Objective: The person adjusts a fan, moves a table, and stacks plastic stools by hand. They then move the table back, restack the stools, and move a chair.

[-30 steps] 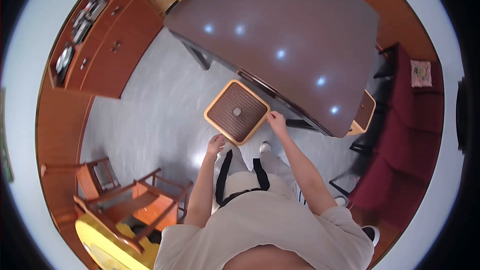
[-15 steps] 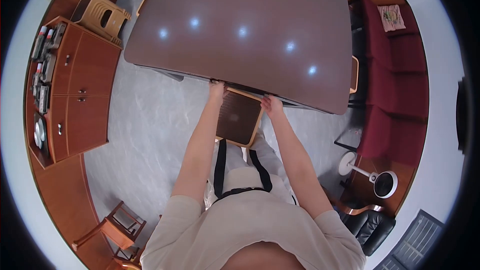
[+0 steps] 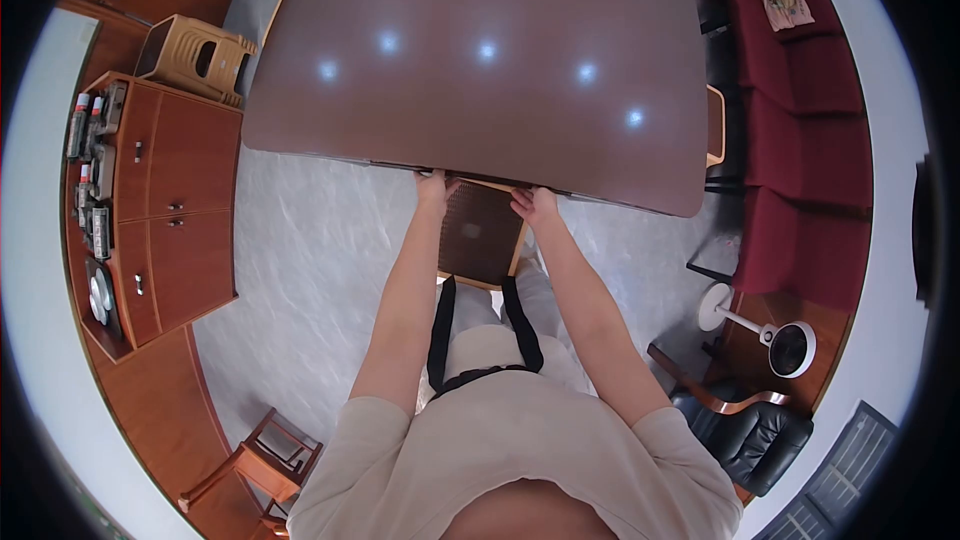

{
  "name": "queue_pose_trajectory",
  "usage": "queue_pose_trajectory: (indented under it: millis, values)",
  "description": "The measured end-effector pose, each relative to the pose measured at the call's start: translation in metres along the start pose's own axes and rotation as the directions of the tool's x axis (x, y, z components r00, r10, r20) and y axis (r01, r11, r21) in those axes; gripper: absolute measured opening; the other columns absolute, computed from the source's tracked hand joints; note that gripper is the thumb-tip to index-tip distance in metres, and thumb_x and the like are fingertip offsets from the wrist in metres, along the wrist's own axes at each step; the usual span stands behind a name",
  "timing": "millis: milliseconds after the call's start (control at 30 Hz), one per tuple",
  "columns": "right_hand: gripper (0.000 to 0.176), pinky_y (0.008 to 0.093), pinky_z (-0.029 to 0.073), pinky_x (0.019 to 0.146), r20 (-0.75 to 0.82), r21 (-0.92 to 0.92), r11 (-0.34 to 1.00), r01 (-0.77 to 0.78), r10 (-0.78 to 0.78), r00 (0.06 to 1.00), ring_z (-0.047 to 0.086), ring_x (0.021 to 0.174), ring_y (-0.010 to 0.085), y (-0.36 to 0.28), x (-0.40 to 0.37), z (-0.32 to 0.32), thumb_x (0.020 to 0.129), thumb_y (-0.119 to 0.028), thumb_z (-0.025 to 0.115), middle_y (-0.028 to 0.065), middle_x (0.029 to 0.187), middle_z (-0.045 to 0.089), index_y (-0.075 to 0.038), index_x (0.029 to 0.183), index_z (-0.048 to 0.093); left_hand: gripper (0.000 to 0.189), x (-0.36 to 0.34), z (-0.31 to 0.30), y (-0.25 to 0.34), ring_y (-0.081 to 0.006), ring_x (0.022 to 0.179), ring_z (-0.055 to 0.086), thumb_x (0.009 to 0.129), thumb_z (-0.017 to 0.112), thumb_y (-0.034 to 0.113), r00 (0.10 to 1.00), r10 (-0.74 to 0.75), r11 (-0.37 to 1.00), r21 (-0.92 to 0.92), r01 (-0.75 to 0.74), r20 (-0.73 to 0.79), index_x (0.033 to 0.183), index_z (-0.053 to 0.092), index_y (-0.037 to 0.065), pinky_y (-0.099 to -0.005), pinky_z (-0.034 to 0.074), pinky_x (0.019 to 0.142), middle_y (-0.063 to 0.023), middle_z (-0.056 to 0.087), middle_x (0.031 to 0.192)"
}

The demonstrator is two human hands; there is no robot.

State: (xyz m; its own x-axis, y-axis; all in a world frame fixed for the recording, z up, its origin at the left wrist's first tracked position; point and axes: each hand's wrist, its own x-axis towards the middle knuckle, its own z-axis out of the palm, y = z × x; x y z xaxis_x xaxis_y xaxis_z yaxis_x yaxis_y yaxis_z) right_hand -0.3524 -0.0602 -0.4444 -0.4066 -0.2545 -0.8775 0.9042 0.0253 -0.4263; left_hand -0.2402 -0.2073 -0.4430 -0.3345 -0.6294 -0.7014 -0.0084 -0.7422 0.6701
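The large brown table has a smooth top with several light reflections. My left hand is at its near edge, with its fingers wrapped round the rim and partly hidden there. A short way to the right, my right hand holds the same edge, its fingertips partly hidden. Between and below my hands is a chair or stool with a dark woven seat and light wooden frame, partly under the table and in front of my legs.
At left are a red-brown cabinet, stacked tan stools and a wooden chair. A dark red sofa, a white fan and a black armchair are at right. Another chair touches the table's right side.
The view has shifted and turned slightly. The table's near edge now looks more level, and the dark gap beneath it is narrower. Both hands remain at the edge.
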Motion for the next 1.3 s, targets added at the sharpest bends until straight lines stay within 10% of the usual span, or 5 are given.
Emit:
queue_pose_trajectory:
  millis: [600,767,1300]
  values:
    - [0.024,0.0427,0.035,0.081,-0.035,0.162,0.986,0.026,-0.02,0.999,0.043,0.095,0.0258,0.029,-0.002,-0.032,0.073,-0.002,0.03,0.0141,0.1,0.045,-0.001,0.095,0.041,0.047,-0.018,-0.031,-0.025,-0.0236,0.095,0.042,0.077,0.039,0.012,0.996,-0.087,0.959,-0.272,0.085,0.002,0.119,0.019,0.011,-0.0403,0.036,0.079,-0.0139,0.04,0.105]
    - [0.025,0.0414,0.036,0.079,-0.007,0.102,0.993,0.067,-0.066,0.998,0.045,0.092,0.0252,0.025,-0.009,-0.029,0.071,-0.003,0.033,0.013,0.095,0.046,-0.002,0.095,0.039,0.028,-0.012,-0.026,-0.018,-0.0213,0.089,0.041,0.073,0.043,0.02,0.992,-0.1,0.908,-0.401,0.124,0.081,0.098,0.036,0.01,-0.0413,0.033,0.081,-0.0088,0.041,0.093]
    - [0.038,0.0317,0.04,0.075,0.16,-0.102,0.962,0.251,-0.233,0.959,0.048,0.086,0.0195,0.038,-0.06,-0.07,0.075,-0.026,0.048,0.0082,0.1,0.046,-0.007,0.106,0.036,0.047,-0.08,-0.07,-0.08,-0.025,0.109,0.033,0.078,0.035,0.025,0.961,-0.189,0.818,-0.509,0.268,0.201,0.12,0.019,0.013,-0.0396,0.032,0.087,-0.0125,0.028,0.119]
